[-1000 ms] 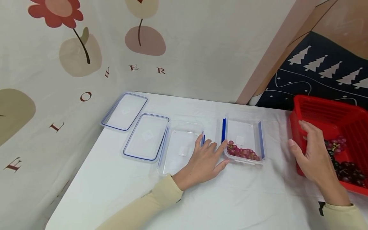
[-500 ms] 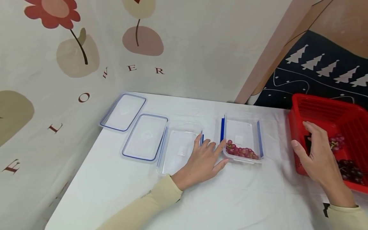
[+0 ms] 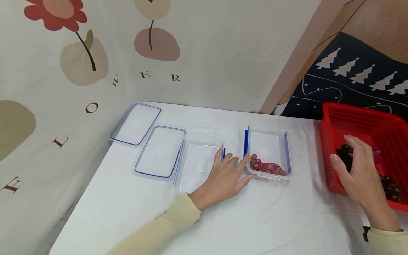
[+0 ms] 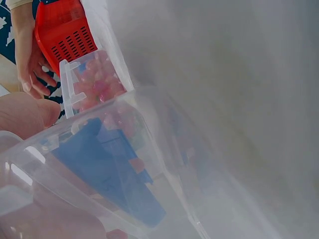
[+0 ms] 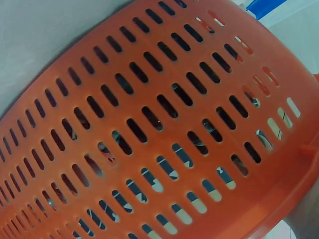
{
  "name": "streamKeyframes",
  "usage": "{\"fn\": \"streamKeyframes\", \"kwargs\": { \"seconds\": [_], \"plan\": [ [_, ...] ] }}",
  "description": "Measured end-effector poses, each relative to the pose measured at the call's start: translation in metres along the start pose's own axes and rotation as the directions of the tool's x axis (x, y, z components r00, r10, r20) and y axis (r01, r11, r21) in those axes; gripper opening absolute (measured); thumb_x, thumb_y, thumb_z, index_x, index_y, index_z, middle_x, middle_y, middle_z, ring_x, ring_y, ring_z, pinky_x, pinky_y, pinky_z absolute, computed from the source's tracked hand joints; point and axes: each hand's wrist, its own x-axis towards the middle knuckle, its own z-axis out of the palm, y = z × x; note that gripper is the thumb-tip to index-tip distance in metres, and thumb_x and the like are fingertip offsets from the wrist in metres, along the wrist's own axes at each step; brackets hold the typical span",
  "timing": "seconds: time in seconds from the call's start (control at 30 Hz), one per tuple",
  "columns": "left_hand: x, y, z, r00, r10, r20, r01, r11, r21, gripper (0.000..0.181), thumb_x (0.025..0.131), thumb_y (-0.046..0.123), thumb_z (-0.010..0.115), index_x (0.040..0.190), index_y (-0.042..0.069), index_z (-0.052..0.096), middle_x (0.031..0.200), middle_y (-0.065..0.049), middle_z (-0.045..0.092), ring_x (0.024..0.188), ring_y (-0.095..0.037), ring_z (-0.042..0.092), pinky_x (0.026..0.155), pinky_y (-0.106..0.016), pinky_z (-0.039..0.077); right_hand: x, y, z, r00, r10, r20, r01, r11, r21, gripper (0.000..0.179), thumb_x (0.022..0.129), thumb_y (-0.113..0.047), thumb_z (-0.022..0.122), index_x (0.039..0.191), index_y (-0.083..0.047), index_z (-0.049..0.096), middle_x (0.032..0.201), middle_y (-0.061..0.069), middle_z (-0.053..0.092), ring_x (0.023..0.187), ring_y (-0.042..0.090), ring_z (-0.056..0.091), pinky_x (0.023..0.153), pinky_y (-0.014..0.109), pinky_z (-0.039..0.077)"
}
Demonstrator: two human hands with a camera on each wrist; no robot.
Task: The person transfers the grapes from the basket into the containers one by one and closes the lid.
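My right hand (image 3: 366, 173) is inside the red basket (image 3: 328, 170). Its thumb and fingers curve round a bunch of dark grapes (image 3: 345, 156), partly hidden by the hand. My left hand (image 3: 221, 177) lies palm down between two clear plastic food containers, its fingers spread. Its outer fingers touch the blue-clipped edge of the left container (image 3: 191, 173), and its index finger touches the right container (image 3: 266, 141). A bunch of red grapes (image 3: 267, 167) lies along that container's near end. In the right wrist view the slotted basket wall hides the hand's work.
Two clear lids with blue seals, one nearer (image 3: 160, 150) and one farther (image 3: 137, 124), lie left of the containers. More dark grapes (image 3: 390, 187) and some red grapes (image 3: 377, 154) are in the basket. A printed cloth wall (image 3: 220, 71) stands behind the white table (image 3: 271, 219).
My right hand has moved to the right within the basket. Dark grapes now show between its thumb and fingers and shift along with it. My left hand keeps its place.
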Motion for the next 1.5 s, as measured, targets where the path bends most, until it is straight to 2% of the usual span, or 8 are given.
{"fn": "streamKeyframes", "kwargs": {
  "seconds": [0.1, 0.2, 0.43, 0.67, 0.83, 1.07, 1.3, 1.5],
  "plan": [
    [0.0, -0.001, 0.0, 1.0, -0.004, 0.002, 0.004, 1.0, -0.005, 0.069, 0.113, 0.053, 0.051, 0.169, 0.013, 0.042, 0.134, -0.009, 0.072, 0.137, -0.034, 0.056, 0.124, -0.07, 0.01, 0.001, 0.001, 0.001, 1.0, -0.018, -0.02, 0.018, 1.0, 0.009, 0.069, 0.111, -0.022, 0.058, 0.172, -0.007, 0.029, 0.171, 0.025, 0.029, 0.139, 0.056, 0.04, 0.128, 0.043, 0.025],
    [-0.001, -0.001, -0.001, 1.0, -0.006, -0.003, 0.006, 1.0, -0.009, 0.069, 0.113, 0.053, 0.051, 0.169, 0.013, 0.042, 0.134, -0.009, 0.072, 0.137, -0.034, 0.056, 0.124, -0.07, 0.01, 0.003, 0.001, 0.002, 0.999, -0.025, -0.041, 0.025, 1.0, 0.014, 0.066, 0.112, -0.022, 0.057, 0.17, -0.004, 0.031, 0.168, 0.028, 0.032, 0.137, 0.056, 0.041, 0.118, 0.018, 0.017],
    [-0.001, -0.001, -0.001, 1.0, 0.002, -0.023, -0.003, 1.0, -0.008, 0.068, 0.113, 0.052, 0.052, 0.168, 0.013, 0.043, 0.132, -0.009, 0.073, 0.136, -0.034, 0.057, 0.124, -0.07, 0.012, 0.005, 0.007, -0.001, 0.996, -0.036, -0.079, 0.037, 0.999, 0.021, 0.063, 0.112, -0.023, 0.052, 0.166, 0.004, 0.034, 0.165, 0.034, 0.033, 0.142, 0.057, 0.037, 0.128, 0.039, 0.019],
    [-0.001, 0.0, 0.001, 1.0, -0.001, -0.022, 0.001, 1.0, -0.013, 0.068, 0.113, 0.052, 0.052, 0.168, 0.013, 0.043, 0.133, -0.01, 0.073, 0.136, -0.036, 0.057, 0.124, -0.07, 0.012, 0.004, 0.013, -0.004, 0.994, -0.03, -0.109, 0.034, 0.999, 0.038, 0.06, 0.111, -0.017, 0.052, 0.166, 0.003, 0.036, 0.163, 0.033, 0.037, 0.145, 0.055, 0.038, 0.115, 0.012, 0.015],
    [-0.003, 0.0, 0.0, 1.0, -0.003, -0.011, 0.003, 1.0, 0.008, 0.068, 0.113, 0.053, 0.052, 0.168, 0.013, 0.043, 0.132, -0.009, 0.073, 0.136, -0.035, 0.056, 0.124, -0.07, 0.013, 0.002, 0.015, -0.005, 0.993, 0.013, -0.12, -0.009, 0.999, 0.037, 0.059, 0.114, -0.019, 0.051, 0.166, 0.003, 0.036, 0.165, 0.031, 0.037, 0.144, 0.055, 0.039, 0.121, 0.02, 0.017],
    [-0.005, -0.002, 0.0, 1.0, 0.003, -0.002, -0.003, 1.0, 0.023, 0.069, 0.113, 0.053, 0.051, 0.168, 0.013, 0.043, 0.133, -0.01, 0.073, 0.138, -0.034, 0.055, 0.124, -0.07, 0.012, -0.004, 0.018, -0.006, 0.986, 0.037, -0.16, -0.033, 0.999, 0.028, 0.059, 0.115, -0.023, 0.052, 0.166, 0.002, 0.038, 0.162, 0.031, 0.042, 0.135, 0.054, 0.043, 0.106, 0.011, 0.019],
    [-0.002, -0.001, 0.0, 1.0, 0.007, -0.011, -0.006, 0.999, 0.049, 0.069, 0.113, 0.054, 0.051, 0.169, 0.014, 0.043, 0.133, -0.009, 0.073, 0.136, -0.033, 0.057, 0.124, -0.069, 0.013, -0.004, 0.021, -0.008, 0.98, 0.065, -0.187, -0.065, 0.998, 0.006, 0.06, 0.115, -0.026, 0.05, 0.166, 0.001, 0.037, 0.161, 0.033, 0.04, 0.134, 0.055, 0.044, 0.109, 0.013, 0.018],
    [-0.002, -0.001, -0.001, 1.0, 0.015, -0.012, -0.014, 0.998, 0.058, 0.068, 0.113, 0.054, 0.05, 0.168, 0.014, 0.044, 0.131, -0.008, 0.074, 0.135, -0.033, 0.058, 0.124, -0.069, 0.014, -0.004, 0.027, -0.006, 0.974, 0.109, -0.199, -0.098, 0.993, 0.062, 0.06, 0.115, -0.026, 0.048, 0.167, 0.001, 0.035, 0.163, 0.033, 0.038, 0.146, 0.032, 0.041, 0.117, 0.016, 0.018]
  ]
}}
